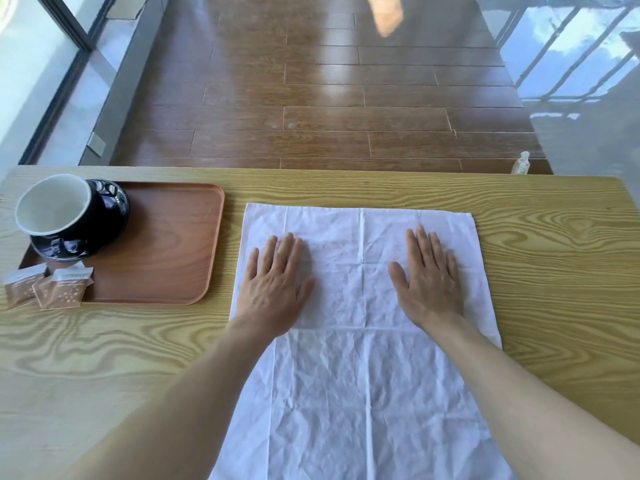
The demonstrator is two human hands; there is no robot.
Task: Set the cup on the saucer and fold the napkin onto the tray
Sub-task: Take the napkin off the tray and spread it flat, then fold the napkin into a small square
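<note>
A white creased napkin (pixel 360 368) lies spread on the wooden table, with its far part doubled over. My left hand (pixel 275 285) and my right hand (pixel 427 277) press flat on that doubled part, fingers apart, holding nothing. At the left a brown wooden tray (pixel 166 244) carries a dark glossy saucer (pixel 110 202). On the saucer stands a dark cup (pixel 55 211) with a white inside, empty.
Two brown sugar sachets (pixel 45 289) lean on the tray's near left corner. The table (pixel 554 258) ends at a far edge with wooden floor beyond. A small bottle (pixel 521 163) stands past the far right edge.
</note>
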